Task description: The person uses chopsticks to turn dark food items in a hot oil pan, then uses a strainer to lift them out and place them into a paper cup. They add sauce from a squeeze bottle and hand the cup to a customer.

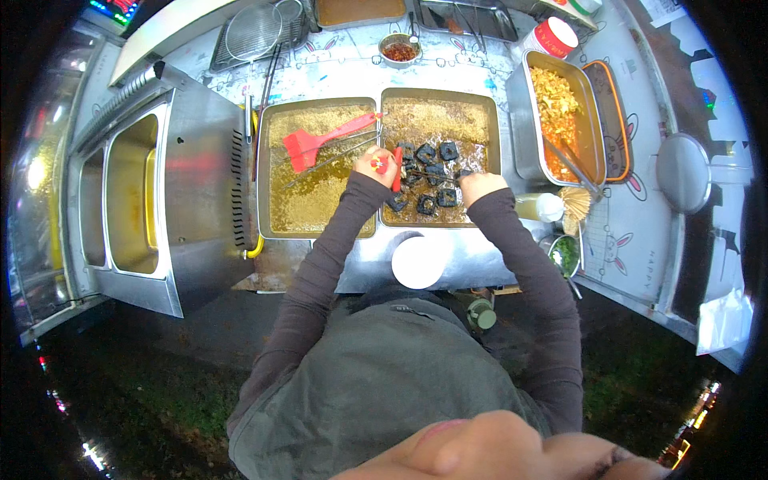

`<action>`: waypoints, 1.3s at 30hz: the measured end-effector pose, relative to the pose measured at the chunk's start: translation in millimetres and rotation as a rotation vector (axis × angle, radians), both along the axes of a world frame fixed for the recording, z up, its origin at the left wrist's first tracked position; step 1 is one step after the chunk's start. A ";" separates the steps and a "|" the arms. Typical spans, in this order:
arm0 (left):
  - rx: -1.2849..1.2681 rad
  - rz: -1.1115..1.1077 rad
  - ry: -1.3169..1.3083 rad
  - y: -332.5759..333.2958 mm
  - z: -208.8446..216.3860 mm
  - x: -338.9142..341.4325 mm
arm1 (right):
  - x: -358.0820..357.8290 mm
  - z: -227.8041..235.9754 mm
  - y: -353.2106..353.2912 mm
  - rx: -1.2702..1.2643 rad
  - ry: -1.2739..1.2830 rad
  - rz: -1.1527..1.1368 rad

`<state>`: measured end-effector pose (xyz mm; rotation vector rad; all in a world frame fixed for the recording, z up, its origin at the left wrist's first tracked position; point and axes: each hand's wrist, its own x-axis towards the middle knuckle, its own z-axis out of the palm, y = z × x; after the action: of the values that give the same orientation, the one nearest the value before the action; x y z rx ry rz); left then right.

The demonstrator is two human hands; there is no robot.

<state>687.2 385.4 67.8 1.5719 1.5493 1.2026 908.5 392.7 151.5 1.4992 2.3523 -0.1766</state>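
Note:
Black tofu cubes (pixel 447 150), several with a hole in the top, sit in oil in the right-hand square pan (pixel 492 128). At the left edge of that group, my left hand (pixel 374 166) is closed around a red-handled tool (pixel 398 170) whose working end is hard to make out. Over the right side of the pan my right hand (pixel 482 187) is closed, with a thin dark stick-like thing seeming to run from it toward the cubes. A red basting brush (pixel 308 147) and thin metal rods (pixel 332 160) lie across the left-hand oily pan (pixel 268 200).
On the right stand a steel tub of orange-red food (pixel 588 120), a white-capped bottle (pixel 546 207) and a bowl of chopped greens (pixel 565 254). A white round dish (pixel 419 262) is at the front edge. A bowl of chilli (pixel 400 51) stands behind; a steel fryer (pixel 188 200) is left.

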 end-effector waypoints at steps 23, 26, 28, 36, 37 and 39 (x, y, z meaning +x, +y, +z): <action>0.132 -0.139 0.240 -51.2 37.1 -4.2 | 15.8 20.3 -44.0 -0.051 -0.010 0.064; 0.050 -0.154 0.243 -53.4 27.3 1.0 | 18.4 15.0 -45.1 -0.027 0.038 0.058; 0.030 -0.142 0.230 -55.0 20.7 1.9 | 15.6 11.1 -45.3 -0.038 0.052 0.036; -0.005 -0.045 0.124 -57.2 20.5 -7.2 | 0.7 1.2 -51.7 -0.073 0.157 0.078; -0.011 -0.056 0.119 -59.3 22.8 -7.5 | -1.8 -0.9 -51.6 -0.067 0.114 0.061; 0.021 -0.009 0.072 -64.3 27.6 -6.2 | -5.4 -3.9 -49.2 0.014 0.108 0.064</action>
<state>681.0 321.2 95.4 1.6505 1.5777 1.1729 903.0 343.5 147.6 1.4527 2.4877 -0.2313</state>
